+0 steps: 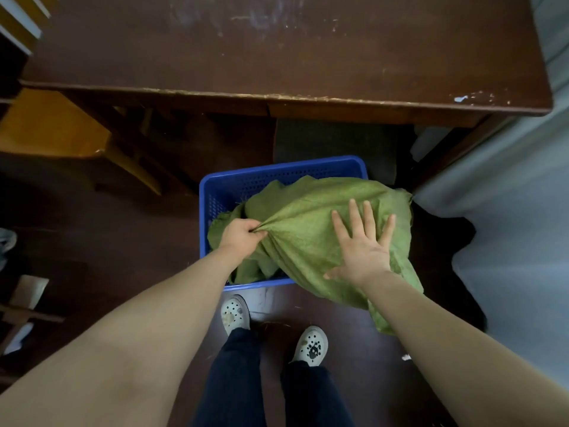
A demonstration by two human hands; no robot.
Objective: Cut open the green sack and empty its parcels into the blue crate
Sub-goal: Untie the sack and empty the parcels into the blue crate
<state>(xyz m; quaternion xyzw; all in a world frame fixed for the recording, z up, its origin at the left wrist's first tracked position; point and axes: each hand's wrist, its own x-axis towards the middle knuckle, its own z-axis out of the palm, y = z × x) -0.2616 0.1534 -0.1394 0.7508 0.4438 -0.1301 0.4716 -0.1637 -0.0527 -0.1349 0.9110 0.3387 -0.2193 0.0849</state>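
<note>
— Where was the sack point(311, 223)?
— Draped over the blue crate point(215, 186) on the floor, spilling past its right rim, just in front of the table point(277, 57).
— And the hands?
— The left hand point(241, 237) was clenched on a bunch of the sack's cloth; the right hand point(363, 241) lay flat on it, fingers spread.
— Any writing?
— None could be read.

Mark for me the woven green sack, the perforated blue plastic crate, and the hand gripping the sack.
woven green sack point(311, 223): head view, on its creased upper surface.
perforated blue plastic crate point(277, 168): head view, on the far rim.
left hand point(240, 238): head view, on the back of the fist bunching the fabric.
</note>
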